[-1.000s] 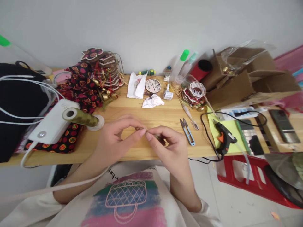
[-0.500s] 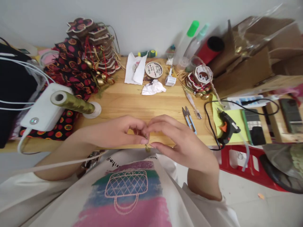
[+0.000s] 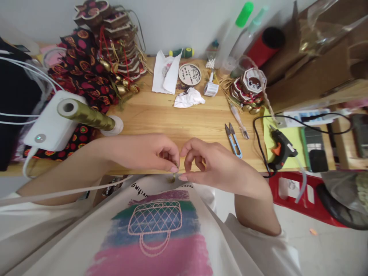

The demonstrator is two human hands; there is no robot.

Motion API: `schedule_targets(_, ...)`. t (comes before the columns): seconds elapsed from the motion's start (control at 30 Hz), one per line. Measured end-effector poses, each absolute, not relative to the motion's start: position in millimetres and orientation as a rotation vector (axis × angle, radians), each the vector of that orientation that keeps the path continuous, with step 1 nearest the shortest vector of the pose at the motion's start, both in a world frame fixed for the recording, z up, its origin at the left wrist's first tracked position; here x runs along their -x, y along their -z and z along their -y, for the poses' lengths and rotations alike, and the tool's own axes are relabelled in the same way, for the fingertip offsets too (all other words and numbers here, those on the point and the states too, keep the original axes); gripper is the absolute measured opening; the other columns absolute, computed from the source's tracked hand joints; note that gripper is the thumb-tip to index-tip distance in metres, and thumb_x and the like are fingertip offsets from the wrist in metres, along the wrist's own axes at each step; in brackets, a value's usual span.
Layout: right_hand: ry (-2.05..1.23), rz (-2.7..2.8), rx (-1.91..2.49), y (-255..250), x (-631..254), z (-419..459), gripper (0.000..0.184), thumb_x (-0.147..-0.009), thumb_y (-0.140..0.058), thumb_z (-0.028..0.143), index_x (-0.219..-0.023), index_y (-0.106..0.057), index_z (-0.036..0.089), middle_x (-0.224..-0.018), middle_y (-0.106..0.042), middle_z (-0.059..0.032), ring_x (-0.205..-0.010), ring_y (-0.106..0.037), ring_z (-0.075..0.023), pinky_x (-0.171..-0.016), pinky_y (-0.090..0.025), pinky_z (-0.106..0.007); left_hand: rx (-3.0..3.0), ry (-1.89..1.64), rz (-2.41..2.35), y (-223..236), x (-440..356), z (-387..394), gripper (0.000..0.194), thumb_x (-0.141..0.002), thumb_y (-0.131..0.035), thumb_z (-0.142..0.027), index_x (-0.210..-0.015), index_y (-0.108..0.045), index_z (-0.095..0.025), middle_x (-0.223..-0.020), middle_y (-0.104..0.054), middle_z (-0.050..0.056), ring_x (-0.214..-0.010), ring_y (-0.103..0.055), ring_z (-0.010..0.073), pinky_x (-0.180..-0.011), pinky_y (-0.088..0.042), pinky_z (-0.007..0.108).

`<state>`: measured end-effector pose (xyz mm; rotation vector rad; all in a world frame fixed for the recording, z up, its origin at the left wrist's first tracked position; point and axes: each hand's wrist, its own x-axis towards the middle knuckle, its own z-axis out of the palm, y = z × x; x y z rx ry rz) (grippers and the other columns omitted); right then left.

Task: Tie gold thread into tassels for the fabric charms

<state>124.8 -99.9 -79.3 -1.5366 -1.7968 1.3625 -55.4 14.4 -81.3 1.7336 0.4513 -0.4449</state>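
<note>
Olive piece (image 3: 172,179), perhaps thread, hangs from the pinching left hand (image 3: 159,153), beside the loosely parted right hand (image 3: 211,163).

From here I have the left hand (image 3: 156,153) pinching; just beside that grip, the right hand (image 3: 211,163) curves, thumb (image 3: 192,176) and fingers (image 3: 192,144) apart.

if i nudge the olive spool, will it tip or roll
The olive spool could tip, standing tall and slim on a round white base. Knocked over, it would probably roll, its body being round. Its sheen hints at a slippery surface.
</note>
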Motion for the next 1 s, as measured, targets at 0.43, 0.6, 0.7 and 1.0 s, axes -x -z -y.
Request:
schedule_targets(0.43,-0.962,2.075,1.543,71,-122,105,0.007,-0.082,-0.074,0.022,-0.076,-0.071,0.02,-0.061,-0.065,0.0047,-0.05,-0.055,-0.0091,-0.05,-0.031,-0.023,-1.606,0.401,-0.428,85,57,-19,0.016,-0.078,-0.066,-0.034,-0.074,-0.073,-0.02,-0.068,-0.07,-0.001,-0.062,-0.061,0.0138,-0.056,-0.045,0.02)
schedule_targets(0.6,-0.973,2.137,1.512,64,-123,109,0.016,-0.091,-0.063,0.021,-0.078,-0.071,0.019,-0.073,-0.073,0.0007,-0.065,-0.067,-0.0138,-0.056,-0.035,-0.026,-1.519,0.423,-0.451,86,56,-23,0.016,-0.077,-0.069,-0.032,-0.073,-0.072,-0.017,-0.07,-0.07,-0.001,-0.065,-0.061,0.0121,-0.061,-0.046,0.018)
schedule_targets(0.7,-0.952,2.134,1.498,64,-123,109,0.016,-0.092,-0.062,0.018,-0.079,-0.072,0.017,-0.076,-0.074,0.0001,-0.068,-0.068,-0.0148,-0.058,-0.036,-0.027,-1.475,0.396,-0.46,86,57,-24,0.013,-0.075,-0.071,-0.029,-0.073,-0.073,-0.017,-0.07,-0.071,-0.001,-0.065,-0.061,0.0117,-0.061,-0.046,0.017)
schedule_targets(1.0,-0.881,2.03,1.454,63,-123,112,0.015,-0.09,-0.06,0.01,-0.083,-0.073,0.013,-0.065,-0.066,0.0011,-0.057,-0.057,-0.009,-0.055,-0.035,-0.024,-1.388,0.258,-0.509,91,64,-21,0.009,-0.073,-0.076,-0.028,-0.071,-0.076,-0.019,-0.069,-0.072,0.0,-0.063,-0.061,0.0113,-0.058,-0.047,0.016)
